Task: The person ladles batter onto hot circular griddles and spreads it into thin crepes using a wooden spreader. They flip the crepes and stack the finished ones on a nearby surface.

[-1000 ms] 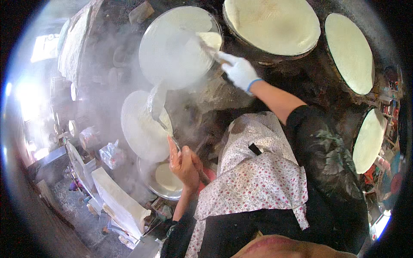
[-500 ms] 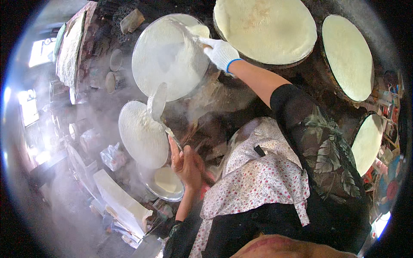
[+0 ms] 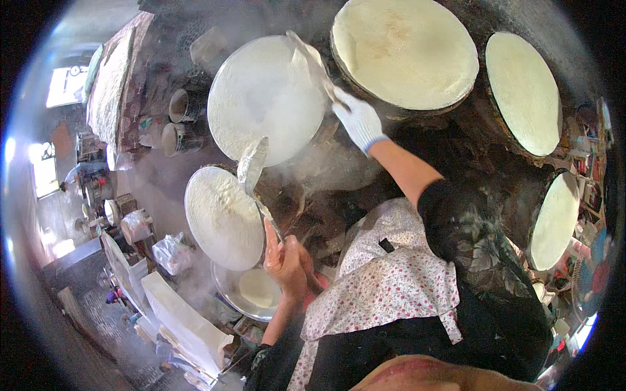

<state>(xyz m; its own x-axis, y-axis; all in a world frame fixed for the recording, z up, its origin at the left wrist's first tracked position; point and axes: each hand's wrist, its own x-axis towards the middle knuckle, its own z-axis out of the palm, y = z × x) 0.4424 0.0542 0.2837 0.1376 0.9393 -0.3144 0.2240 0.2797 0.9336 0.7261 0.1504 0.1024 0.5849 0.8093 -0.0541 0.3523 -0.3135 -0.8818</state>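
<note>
Scraper (image 3: 308, 57) over upper-right edge of white disc (image 3: 264, 104); long axis diagonal, tip pointing away and left. Gloved right hand (image 3: 357, 120) grips near end, reaching forward-left. Bare left hand (image 3: 287, 264) grips ladle (image 3: 252, 164), bowl pointing away.

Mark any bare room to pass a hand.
Dark surface looks bare between right forearm, black sleeve, top pale disc and upper-right disc. Crowded: left, where ladle, left hand and basin cluster around the lower-left disc.

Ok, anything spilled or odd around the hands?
No clear spill shows. One oddity: the right hand wears a white glove, while the left hand, gripping a scoop, is bare.
</note>
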